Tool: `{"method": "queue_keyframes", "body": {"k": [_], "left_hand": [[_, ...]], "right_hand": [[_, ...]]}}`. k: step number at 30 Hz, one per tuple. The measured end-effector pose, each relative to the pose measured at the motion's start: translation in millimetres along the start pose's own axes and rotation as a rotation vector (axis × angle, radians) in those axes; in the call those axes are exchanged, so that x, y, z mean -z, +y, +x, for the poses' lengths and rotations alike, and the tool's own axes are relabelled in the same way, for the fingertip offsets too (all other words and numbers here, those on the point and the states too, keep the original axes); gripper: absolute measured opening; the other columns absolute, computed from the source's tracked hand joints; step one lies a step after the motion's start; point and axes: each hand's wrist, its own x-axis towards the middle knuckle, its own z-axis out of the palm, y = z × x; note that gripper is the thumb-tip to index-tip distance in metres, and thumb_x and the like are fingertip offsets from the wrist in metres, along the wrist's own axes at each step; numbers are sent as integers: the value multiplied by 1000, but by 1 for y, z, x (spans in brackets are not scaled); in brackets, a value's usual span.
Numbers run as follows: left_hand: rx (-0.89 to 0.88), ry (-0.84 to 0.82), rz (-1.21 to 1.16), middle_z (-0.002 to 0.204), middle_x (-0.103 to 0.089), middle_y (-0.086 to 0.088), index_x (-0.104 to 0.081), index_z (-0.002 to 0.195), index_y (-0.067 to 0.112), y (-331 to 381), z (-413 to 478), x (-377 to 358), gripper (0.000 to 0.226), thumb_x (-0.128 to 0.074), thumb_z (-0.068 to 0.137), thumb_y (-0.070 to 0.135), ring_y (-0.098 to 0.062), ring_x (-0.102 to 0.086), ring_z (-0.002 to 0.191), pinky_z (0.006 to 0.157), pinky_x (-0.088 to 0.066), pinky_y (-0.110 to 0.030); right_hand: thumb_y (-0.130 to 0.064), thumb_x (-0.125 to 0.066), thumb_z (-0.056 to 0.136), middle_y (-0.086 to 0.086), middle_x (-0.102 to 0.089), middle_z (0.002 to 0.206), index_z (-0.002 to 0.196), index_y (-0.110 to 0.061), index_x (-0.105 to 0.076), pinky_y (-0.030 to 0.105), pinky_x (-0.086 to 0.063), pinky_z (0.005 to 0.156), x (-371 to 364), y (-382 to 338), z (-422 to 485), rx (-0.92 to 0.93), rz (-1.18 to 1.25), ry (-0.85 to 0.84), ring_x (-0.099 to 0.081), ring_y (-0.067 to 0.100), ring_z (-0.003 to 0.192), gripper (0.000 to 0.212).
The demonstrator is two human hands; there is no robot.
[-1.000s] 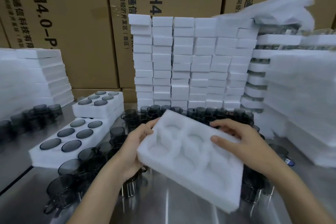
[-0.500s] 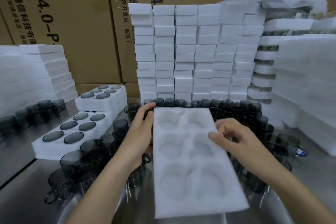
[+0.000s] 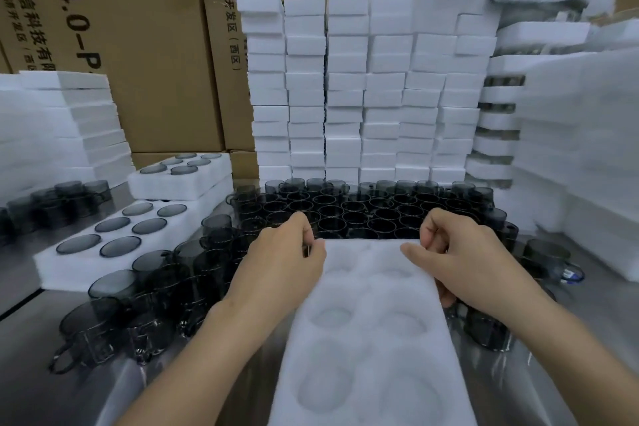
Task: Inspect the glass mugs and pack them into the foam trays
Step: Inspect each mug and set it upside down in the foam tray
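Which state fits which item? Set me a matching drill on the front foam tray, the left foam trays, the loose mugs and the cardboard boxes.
Items:
1 front foam tray
2 left foam trays
3 loose mugs
4 cardboard boxes

States:
a brown, stacked at the back
b pockets filled with mugs
c packed together on the table
d pockets empty, held by left hand and right hand

Pairs: 1-d, 2-b, 3-c, 4-a

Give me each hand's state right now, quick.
Left hand: closed, gripping the empty foam tray at its far left corner.
Right hand: closed, pinching the same tray's far right edge.
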Motion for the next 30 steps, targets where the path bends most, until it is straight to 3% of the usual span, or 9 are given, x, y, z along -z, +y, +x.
{"method": "queue_keyframes", "body": {"k": [3,7,9,12,15,19,24,26,30], "left_hand": [[38,-140,99,72,-64,6,-49,90,30,-1,-1,4,29,-65,93,54,-14,-55,62,54,-41,-31],[121,-258,64,69,-63,8,-51,91,32,-9,7,19,23,-71,83,39,-9,-53,55,53,-41,-26],[118,-241,78,68,-62,7,-52,91,31,-12,9,21,20,-71,85,34,-10,-50,55,53,-40,-26],[94,-208,151,83,-67,4,-53,91,28,-11,6,11,13,-66,93,30,-16,-59,68,57,-47,-33],[57,-171,180,88,-65,0,-50,92,25,-12,4,-2,9,-58,97,24,-23,-62,78,65,-52,-40],[18,-79,199,85,-59,-4,-47,97,23,-11,5,-10,8,-53,100,18,-23,-55,80,60,-42,-37],[13,-36,184,87,-60,-3,-49,99,22,-9,13,-16,8,-55,101,17,-22,-55,78,56,-40,-35],[-3,-12,175,85,-61,-3,-48,96,22,-8,15,-19,9,-55,103,19,-22,-56,75,56,-41,-35],[-76,66,139,72,-63,3,-49,94,28,-9,16,-16,14,-57,105,31,-20,-60,67,58,-54,-41]], "right_hand": [[-24,-75,97,3,-68,66,84,-18,-60,29,-58,46,-2,-4,-2,46,5,14,-70,21,48,20],[-25,-74,96,-5,-69,71,80,-26,-62,21,-53,53,-7,-6,-4,137,-92,20,-61,7,51,20],[-31,-75,96,-1,-72,76,85,-27,-65,24,-55,54,-10,-7,-5,87,-107,-100,-64,8,53,15],[-42,-72,96,-2,-72,82,94,-32,-65,21,-49,54,-15,-4,-6,46,-240,-227,-61,-1,52,13],[-42,-70,99,-4,-73,83,100,-32,-68,13,-42,49,-15,-1,-4,54,-274,-185,-61,-7,55,10],[-48,-69,98,-13,-73,92,109,-38,-71,11,-47,59,-17,2,-2,78,-324,-130,-63,-7,77,15],[-66,-71,88,-13,-67,100,113,-47,-70,21,-56,71,-16,3,-4,63,-380,-225,-65,2,76,30],[-60,-74,90,-13,-63,97,115,-43,-74,24,-57,75,-16,4,-3,58,-412,-205,-63,4,81,30],[-52,-74,93,-11,-56,89,110,-39,-76,23,-49,67,-21,7,-1,55,-428,-124,-59,6,77,22]]}}
